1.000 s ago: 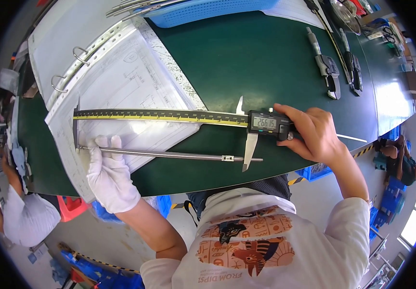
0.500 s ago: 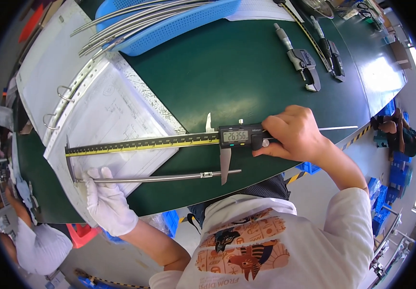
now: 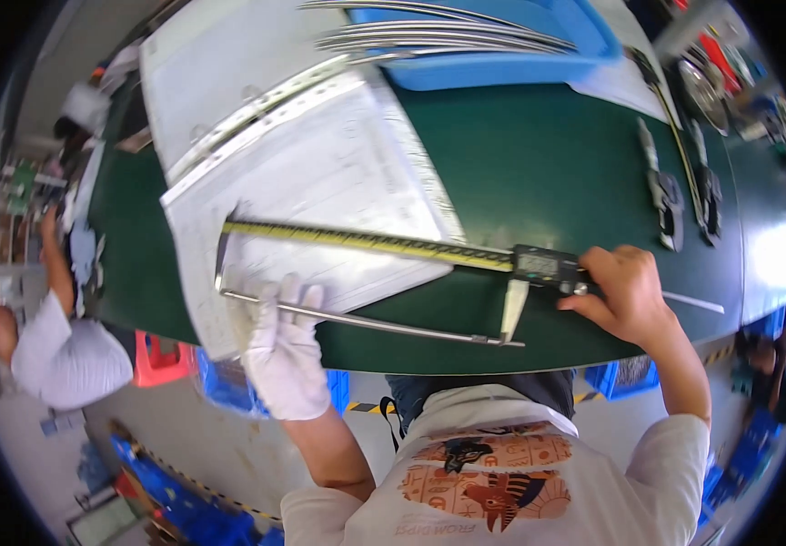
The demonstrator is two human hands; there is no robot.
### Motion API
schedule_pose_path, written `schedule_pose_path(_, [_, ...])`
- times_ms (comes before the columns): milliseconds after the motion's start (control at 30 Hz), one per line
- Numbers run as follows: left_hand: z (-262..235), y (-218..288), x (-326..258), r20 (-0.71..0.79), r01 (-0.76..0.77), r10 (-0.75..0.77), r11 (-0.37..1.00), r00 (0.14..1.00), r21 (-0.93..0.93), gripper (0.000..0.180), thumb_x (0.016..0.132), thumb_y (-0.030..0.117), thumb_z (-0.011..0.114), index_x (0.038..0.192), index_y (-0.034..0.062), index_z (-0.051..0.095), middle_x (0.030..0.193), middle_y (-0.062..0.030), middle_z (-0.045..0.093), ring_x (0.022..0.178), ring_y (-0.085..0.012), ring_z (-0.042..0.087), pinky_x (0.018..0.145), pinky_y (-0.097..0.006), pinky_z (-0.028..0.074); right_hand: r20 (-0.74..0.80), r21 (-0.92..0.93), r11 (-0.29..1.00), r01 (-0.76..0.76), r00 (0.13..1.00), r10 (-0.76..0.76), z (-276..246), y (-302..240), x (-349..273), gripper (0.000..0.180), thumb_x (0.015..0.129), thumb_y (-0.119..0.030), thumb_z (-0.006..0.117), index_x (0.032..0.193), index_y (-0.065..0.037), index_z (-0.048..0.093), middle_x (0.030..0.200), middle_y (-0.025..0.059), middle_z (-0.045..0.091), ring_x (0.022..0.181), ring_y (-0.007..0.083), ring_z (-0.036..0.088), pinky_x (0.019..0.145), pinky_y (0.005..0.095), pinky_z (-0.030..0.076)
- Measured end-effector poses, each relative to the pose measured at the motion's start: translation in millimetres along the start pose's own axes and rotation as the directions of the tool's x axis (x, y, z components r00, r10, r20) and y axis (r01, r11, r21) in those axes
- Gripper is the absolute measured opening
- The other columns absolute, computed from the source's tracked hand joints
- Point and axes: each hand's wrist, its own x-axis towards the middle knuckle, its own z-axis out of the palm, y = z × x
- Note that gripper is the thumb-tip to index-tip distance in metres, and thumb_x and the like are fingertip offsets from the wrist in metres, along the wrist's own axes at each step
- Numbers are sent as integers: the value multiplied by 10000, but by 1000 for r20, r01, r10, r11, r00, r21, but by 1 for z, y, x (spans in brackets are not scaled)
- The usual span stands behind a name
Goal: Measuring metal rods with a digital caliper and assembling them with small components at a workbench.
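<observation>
Your right hand (image 3: 628,293) is closed on the slider of the caliper (image 3: 384,244), thumb at its display, while your gloved left hand (image 3: 286,337) lies open and flat, pinning the rod (image 3: 366,322) near its left end. The rod runs between your hands, caught between the caliper's fixed jaw beyond your left fingertips and the sliding jaw just left of your right hand.

The biggest risk, as I judge it, is the rod skewing: only its left end is held down, so its right end can roll or lift as the sliding jaw presses in, and the reading goes false. Next, the caliper beam is long and supported mostly at your right; if your grip tilts, the fixed jaw can ride up over the rod's end. Your left hand and the rod's left part also rest on the loose sheets of the open binder (image 3: 256,127), which can slide or buckle under pressure.

Around you: the binder spreads above your left hand. Beyond it, farther from you, a blue tray (image 3: 584,41) holds more rods. Above your right hand lie two more calipers (image 3: 666,196) on the green table (image 3: 539,155), well apart from your work. Nothing stands between your hands but the rod. Another person (image 3: 56,346) crouches off to your left, below table level.
</observation>
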Motion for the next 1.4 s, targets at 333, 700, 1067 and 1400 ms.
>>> schedule_pose_path(333, [-9,18,-7,-66,68,-61,992,996,105,296,875,76,483,1149,34,380,903,-131,548,836,-270,606,737,-380,522,112,-86,985,-148,981,157,-19,-1,22,309,697,-263,683,827,-40,515,587,96,512,523,283,525,481,369,384])
schedule_pose_path(700, [33,75,49,129,-299,344,912,930,-281,91,897,22,410,985,19,431,1006,-133,502,1029,-329,517,911,-445,464,12,108,967,-232,973,232,0,6,11,299,702,-265,661,852,-46,524,645,93,552,559,279,557,487,375,424])
schedule_pose_path(1067, [150,-26,137,53,-61,52,982,997,180,232,883,115,478,1101,47,433,1038,-122,530,968,-273,555,808,-393,472,-125,77,990,-117,984,126,8,13,0,301,683,-272,673,753,-54,479,624,93,521,522,279,554,451,375,437])
schedule_pose_path(1400, [166,5,226,467,-511,353,37,811,859,377,789,215,570,1121,37,547,1093,-144,569,1015,-269,541,851,-335,425,-94,98,989,-112,988,121,5,16,-4,294,670,-248,677,719,-51,463,608,78,511,495,240,554,419,347,430])
